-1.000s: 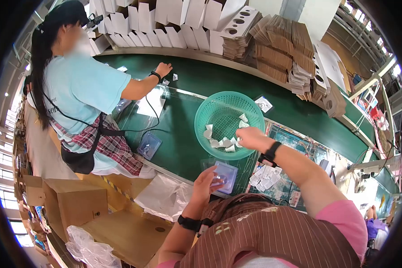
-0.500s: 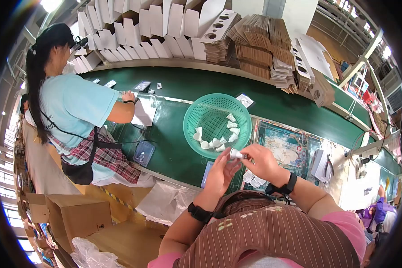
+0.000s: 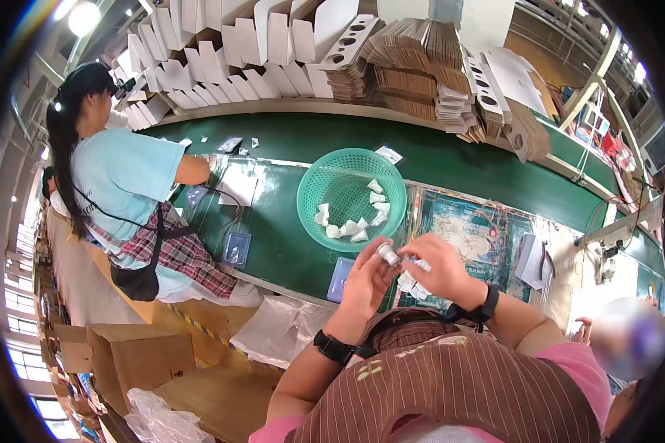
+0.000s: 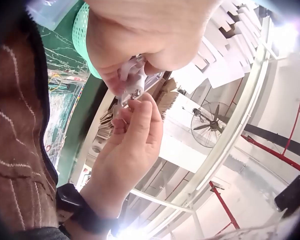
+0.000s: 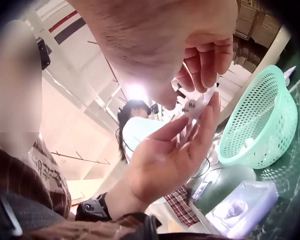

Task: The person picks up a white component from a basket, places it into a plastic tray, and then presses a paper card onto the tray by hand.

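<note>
In the head view my left hand grips a small white cup-shaped part with a flared rim, held up in front of the basket. My right hand is close beside it, its fingers curled round a small white strip. A metal end shows on the white part in the right wrist view, with the right fingertips right at it. More white cup-shaped parts lie in the green perforated basket. Fingers partly hide both held pieces.
A pale plastic tray lies near the bench edge, with white paper pieces beside my right hand. Pliers lie further right. Another person works at the left. Cardboard stacks line the back of the green bench.
My right hand came back from the basket with a white part and met my left hand. The part is now in my left hand, and the right fingers have shifted to its metal end.
</note>
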Tool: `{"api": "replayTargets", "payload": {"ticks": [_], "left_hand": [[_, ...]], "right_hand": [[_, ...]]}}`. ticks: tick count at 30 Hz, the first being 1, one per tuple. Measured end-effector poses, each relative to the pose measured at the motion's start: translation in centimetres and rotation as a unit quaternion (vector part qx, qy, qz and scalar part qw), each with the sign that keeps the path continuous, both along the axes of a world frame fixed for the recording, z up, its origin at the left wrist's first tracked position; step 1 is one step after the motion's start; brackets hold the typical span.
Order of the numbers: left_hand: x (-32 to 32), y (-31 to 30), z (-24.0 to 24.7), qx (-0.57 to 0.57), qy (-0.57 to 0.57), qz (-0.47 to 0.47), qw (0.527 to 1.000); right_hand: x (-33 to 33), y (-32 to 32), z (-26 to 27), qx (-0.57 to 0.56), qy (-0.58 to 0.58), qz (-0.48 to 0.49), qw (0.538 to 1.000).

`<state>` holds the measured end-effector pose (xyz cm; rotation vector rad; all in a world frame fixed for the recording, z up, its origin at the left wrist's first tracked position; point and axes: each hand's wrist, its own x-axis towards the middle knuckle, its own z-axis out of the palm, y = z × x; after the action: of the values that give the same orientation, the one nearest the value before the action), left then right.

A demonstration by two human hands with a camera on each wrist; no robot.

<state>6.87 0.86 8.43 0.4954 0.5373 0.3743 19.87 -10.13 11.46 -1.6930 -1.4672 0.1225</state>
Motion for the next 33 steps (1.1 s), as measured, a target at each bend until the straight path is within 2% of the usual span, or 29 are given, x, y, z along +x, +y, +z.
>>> {"api": "replayTargets", "payload": {"ticks": [2,4,6,7,8,10,11,14,18,20,21,23,27,29,33], "left_hand": [[-0.1,-0.1,-0.2,-0.015,0.001,0.011,1.000],[-0.7,0.1,-1.6,0.029,0.034,0.011,0.999],[-1.2,-0.1,-2.0,0.032,0.047,0.014,0.998],[-1.5,-0.1,-2.1,0.032,0.062,0.024,0.997],[-1.8,-0.1,-2.1,0.033,0.079,0.034,0.996],[-2.5,0.2,-2.9,0.024,0.090,0.038,0.995],[-2.8,0.3,-3.2,0.020,0.096,0.048,0.994],[-3.5,0.6,-3.6,0.017,0.116,0.060,0.991],[-3.8,1.0,-4.8,0.010,0.108,0.051,0.993],[-3.5,1.2,-4.8,0.011,0.112,0.041,0.993],[-3.3,1.2,-4.7,0.011,0.114,0.037,0.993],[-3.0,1.4,-4.6,0.011,0.117,0.030,0.993],[-2.9,1.5,-4.5,0.007,0.116,0.018,0.993],[-2.9,1.6,-4.5,0.006,0.119,0.013,0.993],[-3.0,1.8,-4.6,0.006,0.123,0.012,0.992]], "right_hand": [[1.6,-1.0,-1.4,-0.048,0.089,-0.095,0.990],[4.0,-2.5,-4.8,-0.098,0.067,-0.141,0.983],[5.7,-4.1,-9.3,-0.262,-0.048,-0.239,0.934],[6.2,-5.2,-11.7,-0.322,-0.065,-0.236,0.915],[5.8,-5.6,-12.2,-0.322,-0.062,-0.240,0.914],[5.1,-6.3,-12.8,-0.457,-0.062,-0.207,0.863],[4.8,-6.8,-13.9,-0.424,-0.050,-0.229,0.874],[5.0,-7.1,-14.1,-0.414,-0.005,-0.263,0.872],[5.7,-7.1,-14.4,-0.419,0.036,-0.263,0.868],[5.8,-7.0,-14.7,-0.403,0.109,-0.240,0.876],[5.8,-7.1,-14.6,-0.404,0.111,-0.242,0.875],[5.7,-7.3,-14.3,-0.390,0.003,-0.253,0.886],[5.8,-7.0,-14.1,-0.372,0.027,-0.261,0.890],[6.2,-6.8,-13.6,-0.417,0.046,-0.249,0.873],[6.2,-6.8,-14.2,-0.409,0.092,-0.241,0.875]]}}
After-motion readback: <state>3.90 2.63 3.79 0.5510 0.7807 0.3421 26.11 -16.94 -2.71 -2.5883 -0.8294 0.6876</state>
